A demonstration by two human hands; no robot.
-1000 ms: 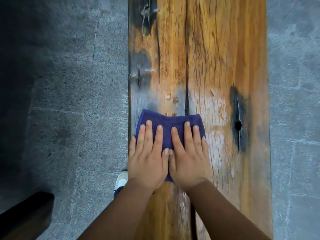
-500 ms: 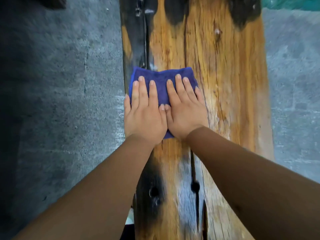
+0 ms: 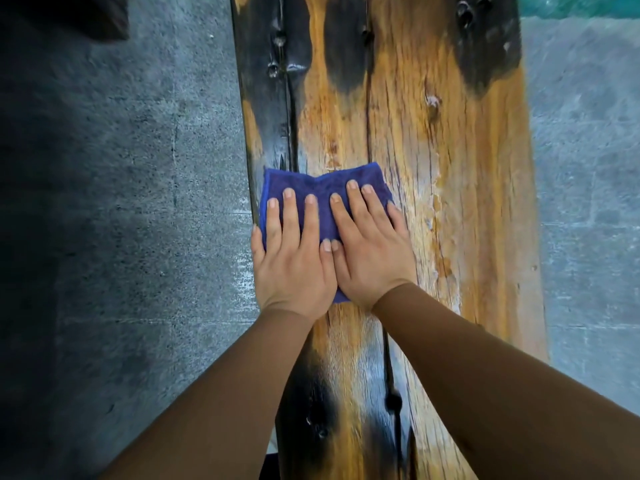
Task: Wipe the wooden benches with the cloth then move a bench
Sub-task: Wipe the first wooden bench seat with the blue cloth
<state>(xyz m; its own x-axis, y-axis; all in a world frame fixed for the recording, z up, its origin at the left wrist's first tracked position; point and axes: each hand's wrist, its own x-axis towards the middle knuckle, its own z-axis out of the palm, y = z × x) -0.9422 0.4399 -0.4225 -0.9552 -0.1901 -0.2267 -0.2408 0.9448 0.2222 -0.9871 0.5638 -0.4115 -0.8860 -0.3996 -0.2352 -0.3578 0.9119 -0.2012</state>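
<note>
Grey stone floor [image 3: 121,202] on the left, dark shadow along its far left edge. Wooden counter [image 3: 467,202] runs up the middle of the head view, orange-brown grain with black charred patches at the top, down the left edge and near the bottom; long cracks run lengthwise. Blue cloth [image 3: 322,188] lies folded on the counter's left half, its left side over the black strip. Left hand [image 3: 294,258] flat on the cloth, palm down, grip spread, fingers straight, pinky side at the counter's left edge. Right hand [image 3: 370,254] flat beside it, thumbs touching, grip spread too, its little finger off the cloth on bare wood. Both forearms in brown sleeves [image 3: 485,393]. More grey floor right of the counter, a teal strip [image 3: 581,5] top right.
</note>
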